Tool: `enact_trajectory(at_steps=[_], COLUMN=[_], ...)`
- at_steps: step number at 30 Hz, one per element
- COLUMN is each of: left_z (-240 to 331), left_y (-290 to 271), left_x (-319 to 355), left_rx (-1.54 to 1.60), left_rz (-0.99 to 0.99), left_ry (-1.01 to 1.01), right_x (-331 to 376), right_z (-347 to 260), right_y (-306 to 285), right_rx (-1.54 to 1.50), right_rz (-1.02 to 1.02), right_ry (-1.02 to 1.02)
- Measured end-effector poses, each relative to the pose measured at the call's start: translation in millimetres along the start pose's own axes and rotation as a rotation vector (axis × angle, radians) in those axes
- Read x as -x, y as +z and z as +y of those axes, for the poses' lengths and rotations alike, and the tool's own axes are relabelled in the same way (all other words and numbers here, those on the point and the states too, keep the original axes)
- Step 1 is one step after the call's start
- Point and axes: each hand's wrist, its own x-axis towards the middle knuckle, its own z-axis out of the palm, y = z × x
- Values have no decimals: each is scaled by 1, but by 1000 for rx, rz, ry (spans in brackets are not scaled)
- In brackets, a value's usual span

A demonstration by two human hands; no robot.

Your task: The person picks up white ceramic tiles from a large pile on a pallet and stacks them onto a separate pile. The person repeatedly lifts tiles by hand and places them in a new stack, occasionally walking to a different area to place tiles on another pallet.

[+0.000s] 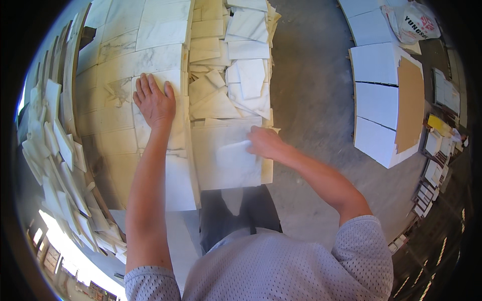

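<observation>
My left hand (154, 102) lies flat, fingers spread, on a white marble tile (173, 85) in a laid-out row of tiles (140, 60). My right hand (266, 143) presses down on a large white tile (226, 160) that tops a stack in front of me, fingers curled at its right edge. Beyond the right hand lies a heap of loose broken tile pieces (241, 75).
A pallet of stacked white tiles with a brown cardboard sheet (386, 95) stands on the grey concrete floor (311, 100) to the right. A white bag (414, 22) lies at the top right. Tile offcuts (60, 150) stand on edge along the left. Small boxes (437, 155) line the far right.
</observation>
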Motion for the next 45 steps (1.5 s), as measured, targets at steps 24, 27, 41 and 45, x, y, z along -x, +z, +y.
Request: enact_trajectory(at_steps=[24, 27, 41, 45], left_z=[1, 1, -6, -6], left_y=[-5, -3, 10, 10], left_x=[0, 0, 2, 2], left_rx=[3, 2, -38, -50], left_rz=[31, 27, -12, -1], left_ry=[29, 24, 3, 22], right_x=[-74, -29, 112, 102], right_z=[0, 14, -44, -28], right_y=[13, 32, 225, 229], right_rx=[-389, -593, -796, -1185], right_rz=[767, 747, 571, 638], right_ry=[490, 493, 919, 989])
